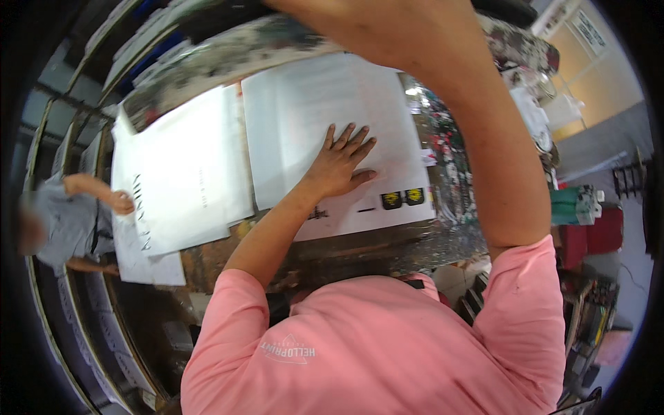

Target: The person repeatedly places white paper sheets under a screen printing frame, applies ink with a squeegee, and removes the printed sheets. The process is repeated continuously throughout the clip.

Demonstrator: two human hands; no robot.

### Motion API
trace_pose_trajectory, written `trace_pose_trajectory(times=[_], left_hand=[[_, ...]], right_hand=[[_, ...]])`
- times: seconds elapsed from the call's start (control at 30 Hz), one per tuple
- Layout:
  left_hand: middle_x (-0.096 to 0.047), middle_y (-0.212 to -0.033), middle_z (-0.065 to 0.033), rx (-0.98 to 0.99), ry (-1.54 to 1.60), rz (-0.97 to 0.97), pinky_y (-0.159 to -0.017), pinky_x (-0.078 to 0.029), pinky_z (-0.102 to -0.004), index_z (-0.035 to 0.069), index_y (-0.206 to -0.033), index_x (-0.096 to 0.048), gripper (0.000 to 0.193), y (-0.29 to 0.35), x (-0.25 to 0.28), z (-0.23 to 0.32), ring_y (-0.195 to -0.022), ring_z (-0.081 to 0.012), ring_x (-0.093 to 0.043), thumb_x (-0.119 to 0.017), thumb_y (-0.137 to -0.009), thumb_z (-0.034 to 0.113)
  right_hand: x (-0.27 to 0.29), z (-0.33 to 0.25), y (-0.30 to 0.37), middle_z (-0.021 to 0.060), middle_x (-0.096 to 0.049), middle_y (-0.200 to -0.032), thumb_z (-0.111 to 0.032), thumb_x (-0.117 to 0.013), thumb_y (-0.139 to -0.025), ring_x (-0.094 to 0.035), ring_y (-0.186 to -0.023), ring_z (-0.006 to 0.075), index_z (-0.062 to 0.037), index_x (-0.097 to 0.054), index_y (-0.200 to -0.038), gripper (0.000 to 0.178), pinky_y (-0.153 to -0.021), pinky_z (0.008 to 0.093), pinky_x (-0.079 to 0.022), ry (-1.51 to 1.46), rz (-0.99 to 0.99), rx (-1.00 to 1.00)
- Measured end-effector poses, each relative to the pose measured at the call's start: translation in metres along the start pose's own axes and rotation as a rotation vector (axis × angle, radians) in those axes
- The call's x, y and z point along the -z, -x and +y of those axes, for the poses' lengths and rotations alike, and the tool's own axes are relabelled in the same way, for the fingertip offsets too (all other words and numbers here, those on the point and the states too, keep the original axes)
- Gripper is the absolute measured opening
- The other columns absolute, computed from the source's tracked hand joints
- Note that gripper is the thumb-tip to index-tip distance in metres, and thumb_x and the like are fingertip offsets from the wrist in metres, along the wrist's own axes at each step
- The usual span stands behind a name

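My left hand (pixel 339 166) lies flat with its fingers spread on a translucent whitish sheet (pixel 283 124). Beneath that sheet is a white printed sheet (pixel 353 216), whose near strip shows small black-and-yellow designs and dark marks. My right arm (pixel 494 159) reaches up across the right side of the view. At the top edge my right hand (pixel 346 21) is cut off and blurred, so its fingers, and anything in them, are hidden. To the left, large white sheets (pixel 187 180) with black lettering overlap on the same table.
At the far left a person in a grey shirt (pixel 66 221) holds a hand (pixel 123 203) over the lettered sheets. The worktable (pixel 387 238) is paint-stained. Racks (pixel 76 297) stand along the left; a green container (pixel 574 205) and a red chair (pixel 604 232) are at the right.
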State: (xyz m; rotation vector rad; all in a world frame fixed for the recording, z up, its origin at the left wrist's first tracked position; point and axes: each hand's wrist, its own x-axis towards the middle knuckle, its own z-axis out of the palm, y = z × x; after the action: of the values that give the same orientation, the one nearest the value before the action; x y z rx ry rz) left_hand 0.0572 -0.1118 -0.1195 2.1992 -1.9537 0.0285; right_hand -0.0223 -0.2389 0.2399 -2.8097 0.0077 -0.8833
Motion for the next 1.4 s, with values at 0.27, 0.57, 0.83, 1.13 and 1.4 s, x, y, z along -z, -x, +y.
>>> trace_pose_trajectory(times=[0.27, 0.57, 0.83, 1.13, 1.4], left_hand=[[-0.050, -0.160, -0.0178, -0.077, 0.191, 0.131, -0.130, -0.011, -0.0690, 0.005, -0.161, -0.046, 0.099, -0.069, -0.021, 0.046, -0.152, -0.0384, -0.041, -0.066, -0.091, 0.072], [-0.053, -0.157, -0.0197, -0.122, 0.192, 0.151, -0.130, -0.008, -0.0704, 0.004, -0.162, -0.044, 0.104, -0.073, -0.021, 0.063, -0.150, -0.0418, -0.042, -0.067, -0.089, 0.074], [-0.070, -0.136, -0.0196, 0.335, 0.587, 0.575, -0.116, -0.049, -0.0511, 0.002, -0.145, -0.061, 0.083, 0.001, 0.069, 0.033, -0.129, -0.0337, -0.067, -0.096, -0.080, 0.039], [-0.066, -0.143, -0.0189, 0.820, 1.118, 0.714, -0.106, -0.053, -0.0378, -0.007, -0.156, -0.050, 0.106, 0.180, 0.133, 0.028, -0.129, -0.0247, -0.063, -0.103, -0.069, 0.020], [-0.055, -0.110, -0.0093, 0.812, 0.088, 0.373, -0.102, -0.029, -0.0501, 0.006, -0.142, -0.066, 0.121, 0.222, 0.035, 0.028, -0.111, -0.0299, -0.049, -0.096, -0.045, 0.072]], right_hand=[[0.007, 0.009, -0.004, 0.0183, -0.058, -0.057, -0.040, -0.053, -0.096, -0.059, -0.056, 0.0368, 0.0006, -0.059, -0.057, 0.056, -0.066, 0.0525, -0.051, 0.161, 0.074, 0.072], [0.015, 0.006, -0.006, 0.0191, -0.059, -0.059, -0.040, -0.053, -0.097, -0.061, -0.059, 0.0386, 0.0019, -0.061, -0.060, 0.056, -0.068, 0.0531, -0.052, 0.117, 0.019, 0.077], [0.014, 0.010, -0.010, 0.0195, -0.064, -0.069, -0.042, -0.057, -0.099, -0.066, -0.068, 0.0391, 0.0020, -0.066, -0.079, 0.049, -0.073, 0.0522, -0.054, 0.017, 0.045, 0.062], [-0.054, 0.002, 0.127, 0.0155, -0.068, -0.112, -0.048, -0.073, -0.095, -0.063, -0.103, 0.0344, -0.0071, -0.076, -0.119, 0.047, -0.086, 0.0478, -0.049, 0.203, -0.711, 0.119], [-0.160, -0.003, 0.243, 0.0099, -0.073, -0.119, -0.035, -0.084, -0.085, -0.067, -0.104, 0.0322, -0.0105, -0.072, -0.128, 0.051, -0.087, 0.0436, -0.059, -0.094, -0.619, -0.119]])
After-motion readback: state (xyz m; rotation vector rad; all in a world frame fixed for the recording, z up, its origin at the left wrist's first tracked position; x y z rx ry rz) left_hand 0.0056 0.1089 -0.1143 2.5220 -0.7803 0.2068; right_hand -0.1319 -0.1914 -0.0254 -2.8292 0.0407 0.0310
